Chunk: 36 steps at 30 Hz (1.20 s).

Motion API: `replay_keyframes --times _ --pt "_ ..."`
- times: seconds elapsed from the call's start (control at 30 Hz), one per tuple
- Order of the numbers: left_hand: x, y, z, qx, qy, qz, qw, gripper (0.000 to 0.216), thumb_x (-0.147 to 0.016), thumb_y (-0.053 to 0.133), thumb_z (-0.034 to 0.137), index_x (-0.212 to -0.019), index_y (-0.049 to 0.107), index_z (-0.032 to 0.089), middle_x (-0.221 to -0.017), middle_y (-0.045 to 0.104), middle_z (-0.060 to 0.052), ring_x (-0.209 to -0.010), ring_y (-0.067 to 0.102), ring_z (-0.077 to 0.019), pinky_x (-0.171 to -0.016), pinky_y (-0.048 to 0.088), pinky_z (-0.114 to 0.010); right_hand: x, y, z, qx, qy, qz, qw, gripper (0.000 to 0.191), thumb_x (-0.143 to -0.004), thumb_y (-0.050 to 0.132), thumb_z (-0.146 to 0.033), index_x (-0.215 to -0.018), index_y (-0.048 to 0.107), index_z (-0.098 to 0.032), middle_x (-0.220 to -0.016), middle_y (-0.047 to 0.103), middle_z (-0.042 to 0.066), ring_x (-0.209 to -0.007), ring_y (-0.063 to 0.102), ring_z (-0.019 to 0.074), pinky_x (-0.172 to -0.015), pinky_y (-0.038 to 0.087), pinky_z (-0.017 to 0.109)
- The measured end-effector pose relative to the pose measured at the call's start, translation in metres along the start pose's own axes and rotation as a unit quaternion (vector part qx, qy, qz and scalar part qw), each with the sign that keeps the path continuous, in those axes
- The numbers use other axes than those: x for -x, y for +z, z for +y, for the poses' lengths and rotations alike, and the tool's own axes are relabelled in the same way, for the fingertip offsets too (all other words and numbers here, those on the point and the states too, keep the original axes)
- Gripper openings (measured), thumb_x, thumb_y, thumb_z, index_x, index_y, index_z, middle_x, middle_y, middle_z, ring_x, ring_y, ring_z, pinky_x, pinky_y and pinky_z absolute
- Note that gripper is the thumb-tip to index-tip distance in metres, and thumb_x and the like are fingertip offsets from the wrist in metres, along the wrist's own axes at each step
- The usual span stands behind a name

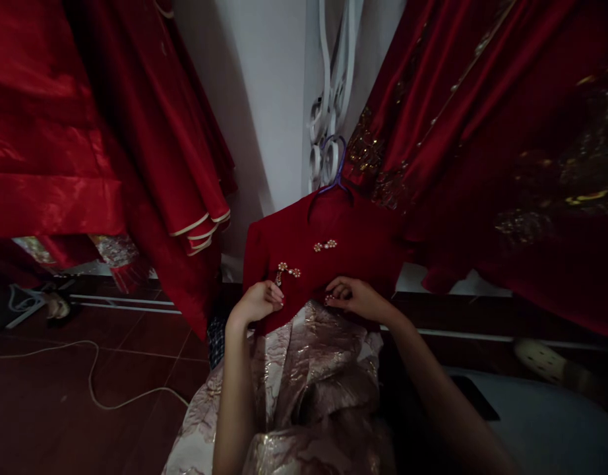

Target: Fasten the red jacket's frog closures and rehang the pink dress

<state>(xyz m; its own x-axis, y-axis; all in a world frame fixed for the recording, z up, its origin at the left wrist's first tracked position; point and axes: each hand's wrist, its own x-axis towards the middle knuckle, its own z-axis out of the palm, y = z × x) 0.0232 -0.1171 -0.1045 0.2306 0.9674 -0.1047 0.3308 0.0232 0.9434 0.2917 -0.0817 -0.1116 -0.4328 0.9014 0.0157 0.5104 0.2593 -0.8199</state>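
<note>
A dark red jacket hangs in front of me on a purple hanger. One flower-shaped jewelled clasp lies across its upper chest, and another clasp sits lower left, with part of it dangling. My left hand is closed with fingertips together at the jacket's lower left, just under the dangling piece. On the other side, the curled fingers of my right hand close on the jacket near its lower edge. Shiny patterned brocade fabric shows beneath both hands.
Red satin garments hang at left and right. A white scrolled metal rack stands against the wall. A pale cable crosses the tiled floor. A dark flat object lies on a pale surface at right, near a perforated shoe.
</note>
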Motion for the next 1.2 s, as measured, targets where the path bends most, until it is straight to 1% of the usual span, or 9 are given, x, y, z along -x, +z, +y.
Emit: replay_keyframes --times 0.13,0.27,0.37,0.43,0.53,0.67,0.87,1.0,1.2 --pt "-0.017 0.013 -0.009 0.089 0.006 -0.094 0.992 0.027 -0.053 0.066 0.003 -0.079 0.058 0.009 -0.078 0.066 -0.008 -0.075 0.063 -0.0141 -0.073 0.049 -0.028 0.004 -0.005 -0.005 -0.026 0.06 0.023 0.998 0.03 -0.067 0.067 -0.034 -0.09 0.063 -0.015 -0.074 0.061 0.003 -0.051 0.053 0.0081 -0.038 0.041 0.018" --pt "-0.025 0.018 -0.015 0.084 0.007 -0.109 0.99 0.027 -0.054 0.062 0.002 -0.08 0.061 0.008 -0.075 0.067 -0.008 -0.074 0.063 -0.0144 -0.071 0.048 -0.027 0.01 -0.004 -0.023 -0.089 0.076 -0.003 0.993 0.031 -0.065 0.07 -0.034 -0.088 0.064 -0.014 -0.075 0.064 0.004 -0.049 0.056 0.0086 -0.043 0.048 0.021" --pt "-0.026 0.02 -0.015 0.067 0.008 -0.101 0.993 0.025 -0.055 0.061 0.002 -0.079 0.063 0.009 -0.076 0.067 -0.007 -0.074 0.063 -0.0138 -0.071 0.048 -0.026 0.013 0.008 -0.038 -0.15 0.066 -0.052 0.985 0.031 -0.065 0.071 -0.033 -0.088 0.064 -0.013 -0.071 0.065 0.003 -0.057 0.062 0.0118 -0.054 0.053 0.024" --pt "-0.026 0.022 -0.014 0.062 0.018 -0.098 0.993 0.019 -0.055 0.062 0.004 -0.072 0.061 0.01 -0.075 0.068 -0.006 -0.073 0.062 -0.0128 -0.072 0.047 -0.025 0.011 0.019 -0.042 -0.182 0.057 -0.055 0.98 0.03 -0.065 0.07 -0.031 -0.087 0.063 -0.013 -0.071 0.065 0.004 -0.062 0.064 0.0134 -0.059 0.055 0.026" --pt "-0.028 0.028 -0.013 0.059 0.024 -0.088 0.994 0.012 -0.055 0.064 0.007 -0.063 0.057 0.011 -0.072 0.068 -0.005 -0.069 0.062 -0.0122 -0.068 0.047 -0.024 0.002 0.039 -0.036 -0.183 0.05 0.01 0.982 0.027 -0.066 0.068 -0.03 -0.087 0.062 -0.014 -0.075 0.066 0.005 -0.065 0.064 0.0141 -0.059 0.055 0.026" --pt "-0.032 0.032 -0.017 0.085 0.017 -0.065 0.994 0.021 -0.054 0.067 0.012 -0.054 0.046 0.014 -0.077 0.07 -0.007 -0.074 0.063 -0.0144 -0.068 0.047 -0.024 -0.01 0.055 -0.02 -0.103 0.023 0.108 0.988 0.021 -0.069 0.064 -0.027 -0.087 0.063 -0.014 -0.081 0.067 0.006 -0.068 0.064 0.0136 -0.06 0.054 0.024" --pt "-0.038 0.034 -0.023 0.044 0.038 -0.047 0.997 0.024 -0.055 0.071 0.027 -0.057 0.053 0.012 -0.075 0.069 -0.007 -0.073 0.063 -0.0153 -0.066 0.045 -0.024 -0.012 0.056 -0.015 -0.057 0.0 0.126 0.99 0.017 -0.071 0.062 -0.023 -0.086 0.064 -0.014 -0.082 0.068 0.006 -0.07 0.064 0.0133 -0.064 0.053 0.024" --pt "-0.04 0.037 -0.024 -0.047 0.047 0.019 0.998 0.029 -0.056 0.071 0.038 -0.059 0.059 0.011 -0.063 0.064 -0.001 -0.059 0.055 -0.0105 -0.056 0.04 -0.02 -0.011 0.056 -0.015 -0.057 -0.016 0.124 0.99 0.015 -0.071 0.061 -0.021 -0.084 0.064 -0.014 -0.08 0.068 0.006 -0.071 0.065 0.0138 -0.066 0.053 0.024" --pt "-0.041 0.04 -0.023 -0.088 0.052 0.056 0.993 0.021 -0.057 0.067 0.032 -0.06 0.063 0.011 -0.059 0.059 0.001 -0.055 0.049 -0.008 -0.052 0.036 -0.018 -0.012 0.061 -0.018 -0.011 -0.028 0.152 0.988 0.012 -0.072 0.063 -0.024 -0.081 0.063 -0.016 -0.082 0.069 0.005 -0.071 0.066 0.0139 -0.066 0.053 0.025"
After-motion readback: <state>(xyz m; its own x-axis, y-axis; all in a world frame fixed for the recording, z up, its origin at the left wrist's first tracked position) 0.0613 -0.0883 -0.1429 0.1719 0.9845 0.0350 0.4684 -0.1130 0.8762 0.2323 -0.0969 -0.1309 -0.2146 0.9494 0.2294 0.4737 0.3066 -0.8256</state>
